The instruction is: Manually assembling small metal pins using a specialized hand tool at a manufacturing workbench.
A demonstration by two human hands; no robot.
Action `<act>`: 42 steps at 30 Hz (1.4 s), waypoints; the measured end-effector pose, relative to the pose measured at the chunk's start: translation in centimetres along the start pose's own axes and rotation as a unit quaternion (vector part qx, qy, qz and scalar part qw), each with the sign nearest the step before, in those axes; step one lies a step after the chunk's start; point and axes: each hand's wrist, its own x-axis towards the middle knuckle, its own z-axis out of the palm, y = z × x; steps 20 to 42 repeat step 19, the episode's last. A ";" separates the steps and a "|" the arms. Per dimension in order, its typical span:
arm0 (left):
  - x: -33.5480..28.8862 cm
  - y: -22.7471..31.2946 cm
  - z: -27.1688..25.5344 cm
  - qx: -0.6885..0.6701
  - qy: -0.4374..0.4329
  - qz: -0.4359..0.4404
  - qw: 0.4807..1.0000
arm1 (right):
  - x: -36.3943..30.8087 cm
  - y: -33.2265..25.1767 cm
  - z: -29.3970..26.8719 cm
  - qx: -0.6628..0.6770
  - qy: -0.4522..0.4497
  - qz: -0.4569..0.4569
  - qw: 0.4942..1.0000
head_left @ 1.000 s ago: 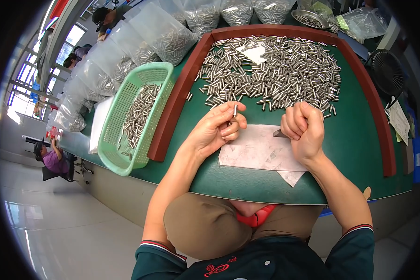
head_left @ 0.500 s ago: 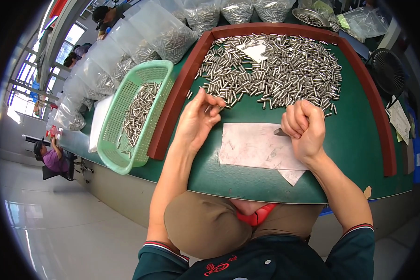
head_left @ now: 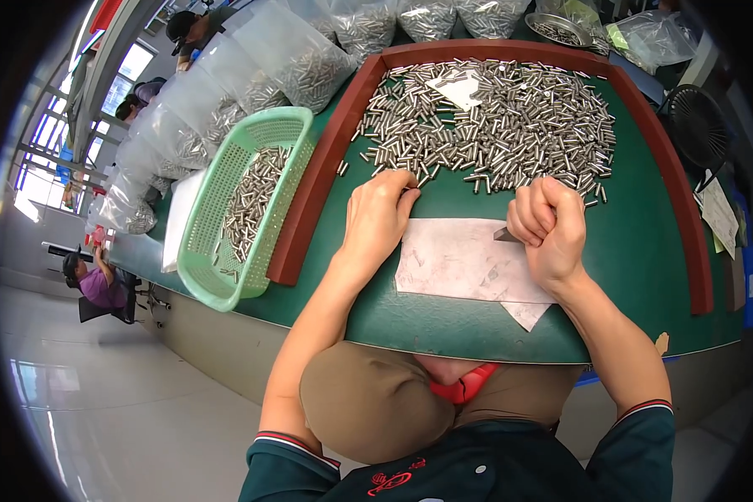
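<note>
A broad heap of small metal pins [head_left: 510,125] is spread over the green tabletop [head_left: 653,276]. At its near left edge is my left hand [head_left: 381,216], back up, with fingertips bent together beside the pins. Whatever those fingers pinch, if anything, is hidden. My right hand [head_left: 548,230] is closed in a fist in front of the heap, round a dark flat tool whose short tapered end [head_left: 504,235] sticks out to the left. Below that end lies a smudged pale sheet [head_left: 464,268], with a second piece of paper [head_left: 527,315] showing under its near edge.
A reddish-brown raised frame [head_left: 330,180] borders the work area. Left of it stands a green mesh basket [head_left: 194,243] holding more pins. Clear bags of pins [head_left: 297,63] line the back and left, a metal dish [head_left: 556,32] sits behind, and a black fan [head_left: 696,125] stands right.
My left hand has turned from palm showing to back up, and its fingers have bent down by the heap's edge. The right hand stays in place, still round the dark tool.
</note>
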 end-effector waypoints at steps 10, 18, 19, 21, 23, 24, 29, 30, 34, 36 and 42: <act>0.1 -0.3 -0.1 0.082 -0.013 0.071 0.994 | 0.0 0.1 0.0 0.006 -0.004 -0.001 1.000; -0.4 0.3 -0.5 -0.440 -0.064 -0.184 0.877 | -0.1 0.1 -0.1 0.003 -0.004 -0.005 1.000; -0.5 0.1 -0.7 -0.585 -0.124 -0.208 0.774 | 0.0 0.1 -0.1 0.003 -0.005 -0.004 1.000; -0.5 0.1 -0.7 -0.585 -0.124 -0.208 0.774 | 0.0 0.1 -0.1 0.003 -0.005 -0.004 1.000; -0.5 0.1 -0.7 -0.585 -0.124 -0.208 0.774 | 0.0 0.1 -0.1 0.003 -0.005 -0.004 1.000; -0.5 0.1 -0.7 -0.585 -0.124 -0.208 0.774 | 0.0 0.1 -0.1 0.003 -0.005 -0.004 1.000; -0.5 0.1 -0.7 -0.585 -0.124 -0.208 0.774 | 0.0 0.1 -0.1 0.003 -0.005 -0.004 1.000; -0.5 0.1 -0.7 -0.585 -0.124 -0.208 0.774 | 0.0 0.1 -0.1 0.003 -0.005 -0.004 1.000; -0.5 0.1 -0.7 -0.585 -0.124 -0.208 0.774 | 0.0 0.1 -0.1 0.003 -0.005 -0.004 1.000; -0.5 0.1 -0.7 -0.585 -0.124 -0.208 0.774 | 0.0 0.1 -0.1 0.003 -0.005 -0.004 1.000; -0.5 0.1 -0.7 -0.585 -0.124 -0.208 0.774 | 0.0 0.1 -0.1 0.003 -0.005 -0.004 1.000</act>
